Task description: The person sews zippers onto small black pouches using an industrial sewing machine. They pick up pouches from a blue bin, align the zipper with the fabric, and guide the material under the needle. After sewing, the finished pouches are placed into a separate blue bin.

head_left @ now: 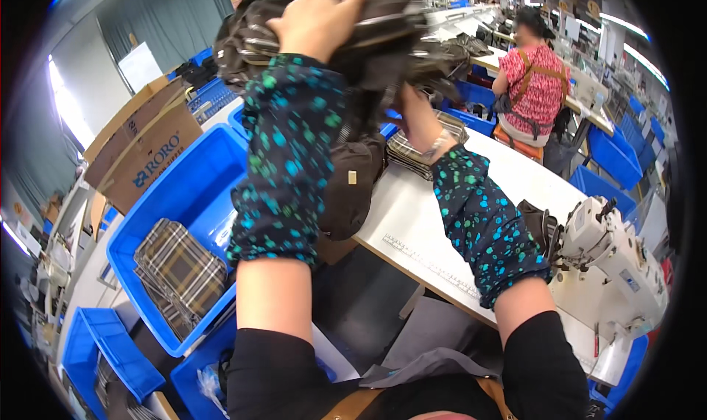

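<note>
Both hands, left hand and right hand, clenched a dark garment overhead; dangling fabric risked snagging the sewing machine.

A bundle of dark brown fabric pieces with pale striped edging was held up in the air, bunched and crumpled, above the left edge of the white sewing table. Part of it hung down as a limp brown panel with a small pale label, dangling over that table edge.
</note>
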{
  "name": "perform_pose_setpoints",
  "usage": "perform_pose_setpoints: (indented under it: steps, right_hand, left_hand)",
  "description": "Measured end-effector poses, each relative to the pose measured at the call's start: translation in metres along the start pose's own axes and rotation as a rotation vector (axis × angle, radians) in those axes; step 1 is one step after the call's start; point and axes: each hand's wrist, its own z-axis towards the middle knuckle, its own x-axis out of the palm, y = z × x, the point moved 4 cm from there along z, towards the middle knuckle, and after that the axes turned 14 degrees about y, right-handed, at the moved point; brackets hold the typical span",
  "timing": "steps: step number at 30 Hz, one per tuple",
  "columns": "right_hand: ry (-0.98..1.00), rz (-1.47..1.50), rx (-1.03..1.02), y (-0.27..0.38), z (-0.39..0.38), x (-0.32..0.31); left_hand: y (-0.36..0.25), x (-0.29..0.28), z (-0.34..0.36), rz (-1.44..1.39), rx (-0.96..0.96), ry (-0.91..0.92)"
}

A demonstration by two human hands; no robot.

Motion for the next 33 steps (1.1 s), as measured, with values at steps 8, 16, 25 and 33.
perform_pose_setpoints:
  steps: [8,16,25,33]
  right_hand:
    - [0.448,-1.069,0.114,-0.028,-0.202,-0.064]
    - [0.187,-1.615,-0.070,0.086,-0.410,-0.132]
    - [0.188,-1.824,-0.138,0.104,-0.500,-0.203]
    - [0.353,-1.761,-0.354,0.098,-0.482,-0.232]
  left_hand:
    - [0.289,0.258,-0.031,0.465,-0.319,0.868]
    - [0.259,0.253,-0.026,0.647,-0.400,0.954]
    - [-0.035,0.225,-0.090,0.030,0.497,0.879]
    - [-0.162,0.146,-0.208,0.100,0.734,1.173]
